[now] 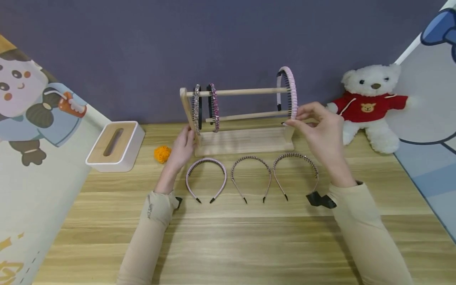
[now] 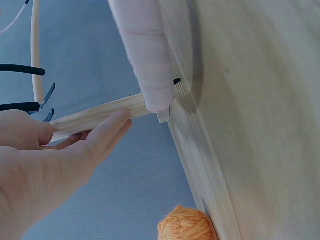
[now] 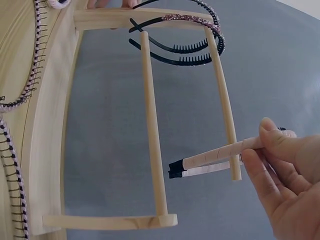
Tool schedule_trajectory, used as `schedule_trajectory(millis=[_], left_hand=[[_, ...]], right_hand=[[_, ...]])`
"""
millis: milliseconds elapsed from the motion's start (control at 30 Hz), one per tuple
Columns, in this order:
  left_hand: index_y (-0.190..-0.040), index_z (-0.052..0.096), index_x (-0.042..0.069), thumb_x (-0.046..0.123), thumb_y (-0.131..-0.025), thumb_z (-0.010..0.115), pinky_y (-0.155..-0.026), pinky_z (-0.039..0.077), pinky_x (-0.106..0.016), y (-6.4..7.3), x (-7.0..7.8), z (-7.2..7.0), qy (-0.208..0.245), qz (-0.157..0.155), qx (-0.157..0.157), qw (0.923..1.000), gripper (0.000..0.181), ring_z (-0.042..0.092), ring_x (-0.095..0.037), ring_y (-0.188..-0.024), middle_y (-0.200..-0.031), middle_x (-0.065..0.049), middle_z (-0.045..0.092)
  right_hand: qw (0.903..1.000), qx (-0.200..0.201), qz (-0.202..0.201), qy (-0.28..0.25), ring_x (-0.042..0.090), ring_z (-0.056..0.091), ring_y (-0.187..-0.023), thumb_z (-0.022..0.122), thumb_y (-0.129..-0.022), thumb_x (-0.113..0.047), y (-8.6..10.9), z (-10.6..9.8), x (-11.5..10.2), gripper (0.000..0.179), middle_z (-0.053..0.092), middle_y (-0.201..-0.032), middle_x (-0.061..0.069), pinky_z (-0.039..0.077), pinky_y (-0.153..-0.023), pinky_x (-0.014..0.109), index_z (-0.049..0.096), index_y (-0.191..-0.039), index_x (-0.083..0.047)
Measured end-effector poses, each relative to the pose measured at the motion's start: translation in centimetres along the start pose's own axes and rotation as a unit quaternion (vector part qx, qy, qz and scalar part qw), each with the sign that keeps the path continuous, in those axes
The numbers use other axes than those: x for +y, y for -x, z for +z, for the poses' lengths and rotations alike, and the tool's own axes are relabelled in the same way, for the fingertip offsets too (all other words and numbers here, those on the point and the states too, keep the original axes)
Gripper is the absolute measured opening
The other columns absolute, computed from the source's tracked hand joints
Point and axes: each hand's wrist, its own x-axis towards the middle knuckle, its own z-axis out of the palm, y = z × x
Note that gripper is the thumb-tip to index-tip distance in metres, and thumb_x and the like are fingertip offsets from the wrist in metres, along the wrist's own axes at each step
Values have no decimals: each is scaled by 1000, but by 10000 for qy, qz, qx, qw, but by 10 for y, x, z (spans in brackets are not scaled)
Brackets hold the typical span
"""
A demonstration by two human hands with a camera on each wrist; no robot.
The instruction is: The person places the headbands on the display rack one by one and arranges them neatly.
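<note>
A wooden headband stand (image 1: 242, 142) has two horizontal rods joined to a post on its left. My left hand (image 1: 182, 148) grips that left post (image 2: 95, 115) between thumb and fingers. At the right end of the upper rod, my right hand (image 1: 322, 128) pinches a pale pink headband (image 1: 293, 91). In the right wrist view this headband (image 3: 215, 156) overlaps the rod's free end, its black tips pointing toward the lower rod (image 3: 152, 125). A silver glittery headband (image 1: 196, 111) and a pink glittery headband (image 1: 215, 107) hang near the left post.
On the table before the stand lie a pink headband (image 1: 225, 174) and two beaded headbands, one in the middle (image 1: 250, 157) and one on the right (image 1: 295, 154). Left stand a ball of orange yarn (image 1: 162, 154) and a tissue box (image 1: 130, 152); right sits a white teddy bear (image 1: 374, 81).
</note>
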Motion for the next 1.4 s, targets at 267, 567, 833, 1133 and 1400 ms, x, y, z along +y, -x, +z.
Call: schedule_trajectory(millis=[267,567,833,1133,1400], left_hand=[[-154,43,-5,18,-119,32,-108,58,-51,0,0,1,96,-39,-15,9999,43,57,-41,-129,-139,-29,55],[-153,44,-5,19,-119,32,-110,56,-52,1,1,1,165,-12,-7,9999,43,55,-43,-135,-142,-30,54],[-155,43,-4,18,-119,32,-109,57,-50,1,2,1,106,-55,-26,9999,43,56,-41,-135,-142,-28,55],[-152,44,-5,18,-119,33,-105,58,-53,1,3,2,214,-36,-40,9998,42,59,-41,-120,-136,-30,57],[-152,44,-5,19,-119,31,-102,59,-53,2,2,1,131,-30,-15,9999,43,59,-38,-114,-133,-29,57]], right_hand=[[9993,-96,-233,-277,0,66,-79,88,-86,2,-2,17,1,21,76,-90,15,57,-70,8,74,-101,7],[9980,-263,-277,-508,3,66,-78,88,-87,0,-5,33,-4,20,76,-90,13,57,-68,9,73,-99,7],[9968,-406,-388,-563,1,66,-79,88,-84,5,-7,51,-8,22,76,-91,16,62,-70,14,71,-97,9],[9946,-543,-450,-759,20,71,-79,89,-81,7,-11,71,-14,24,76,-92,18,60,-68,13,70,-96,9],[9955,-720,-336,-519,23,72,-82,90,-83,-1,-10,85,-21,26,77,-94,16,58,-67,12,71,-99,6]])
